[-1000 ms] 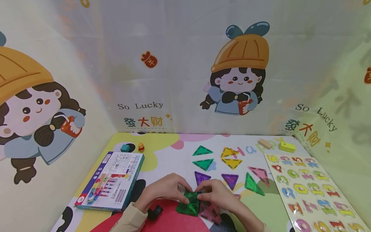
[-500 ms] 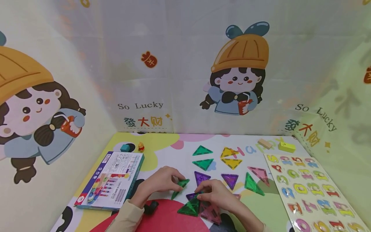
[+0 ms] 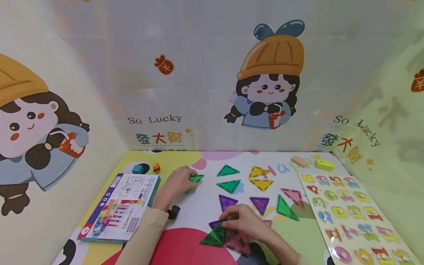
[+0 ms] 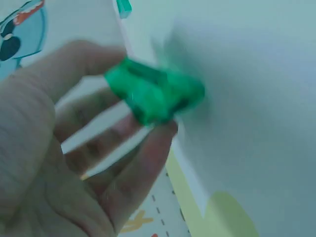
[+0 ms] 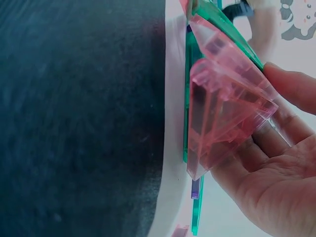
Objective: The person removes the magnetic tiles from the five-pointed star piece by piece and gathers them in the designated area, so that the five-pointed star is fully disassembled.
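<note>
My left hand [image 3: 179,180] pinches a green translucent triangle tile [image 3: 196,179] left of the two flat green triangles [image 3: 228,186]. Blurred in the left wrist view, that tile [image 4: 153,91] sits between thumb and fingertips. At the table's front, my right hand [image 3: 245,220] grips the top of a cluster of triangle tiles leaning together. A green tile [image 3: 214,237] forms its left side, pink tiles [image 3: 239,244] its right, and a purple tile [image 3: 214,223] shows behind. The right wrist view has the pink tiles [image 5: 227,113] slanted beside a green one [image 5: 237,34], near my fingers.
Yellow triangles [image 3: 261,184], purple triangles [image 3: 259,204], a green triangle [image 3: 286,209] and a pink one [image 3: 294,198] lie beyond the cluster. A number board [image 3: 354,213] is at right, a boxed toy [image 3: 124,206] at left. Blocks [image 3: 324,165] and a small figure [image 3: 156,168] stand behind.
My left hand has lifted a green triangle tile off the cluster and carried it away to the back left. The right hand stays on the cluster. The head view has shifted slightly.
</note>
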`<state>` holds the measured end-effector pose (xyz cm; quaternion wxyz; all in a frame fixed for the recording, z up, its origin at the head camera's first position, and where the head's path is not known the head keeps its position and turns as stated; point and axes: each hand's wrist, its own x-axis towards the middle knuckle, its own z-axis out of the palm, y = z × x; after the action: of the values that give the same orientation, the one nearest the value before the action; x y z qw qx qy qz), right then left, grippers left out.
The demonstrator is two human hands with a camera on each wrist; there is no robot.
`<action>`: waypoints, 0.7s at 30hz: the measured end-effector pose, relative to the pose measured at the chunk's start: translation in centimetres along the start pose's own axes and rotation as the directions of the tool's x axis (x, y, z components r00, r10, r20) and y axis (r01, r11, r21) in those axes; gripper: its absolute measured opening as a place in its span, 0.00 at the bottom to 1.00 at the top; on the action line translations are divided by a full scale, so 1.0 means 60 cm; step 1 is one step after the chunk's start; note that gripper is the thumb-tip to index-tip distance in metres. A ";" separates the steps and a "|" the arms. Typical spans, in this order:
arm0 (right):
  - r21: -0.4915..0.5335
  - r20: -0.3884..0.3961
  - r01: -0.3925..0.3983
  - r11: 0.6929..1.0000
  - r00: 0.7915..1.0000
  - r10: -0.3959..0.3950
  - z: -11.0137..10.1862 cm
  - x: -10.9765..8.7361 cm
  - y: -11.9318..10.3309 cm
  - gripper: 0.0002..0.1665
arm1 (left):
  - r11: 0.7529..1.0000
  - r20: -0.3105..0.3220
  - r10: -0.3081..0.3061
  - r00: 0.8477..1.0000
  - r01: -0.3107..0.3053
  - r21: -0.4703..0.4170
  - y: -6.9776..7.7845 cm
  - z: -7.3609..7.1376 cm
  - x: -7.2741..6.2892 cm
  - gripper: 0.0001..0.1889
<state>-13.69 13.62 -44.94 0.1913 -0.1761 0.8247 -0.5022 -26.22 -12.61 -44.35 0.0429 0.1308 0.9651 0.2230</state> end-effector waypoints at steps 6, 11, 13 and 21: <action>0.030 0.011 0.001 1.000 1.000 -0.002 0.007 0.002 -0.003 0.08 | 0.983 -0.092 0.017 0.996 0.000 0.184 -0.006 0.008 0.032 0.18; 0.020 0.014 0.000 1.000 1.000 0.000 0.009 0.003 -0.001 0.08 | 0.978 -0.144 0.003 0.990 0.027 0.208 -0.008 0.017 0.036 0.18; 0.018 0.012 -0.002 1.000 1.000 0.002 0.009 0.002 0.000 0.08 | 0.982 -0.164 -0.004 0.986 0.035 0.188 -0.008 0.020 0.033 0.19; -0.020 -0.015 0.004 1.000 1.000 -0.004 0.002 -0.003 0.000 0.07 | 0.998 -0.136 -0.002 0.991 0.010 0.060 0.004 0.013 -0.010 0.23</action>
<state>-13.44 13.60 -44.95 0.1825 -0.1759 0.8306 -0.4958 -25.49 -12.25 -44.90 -0.0264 0.1136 0.9725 0.2018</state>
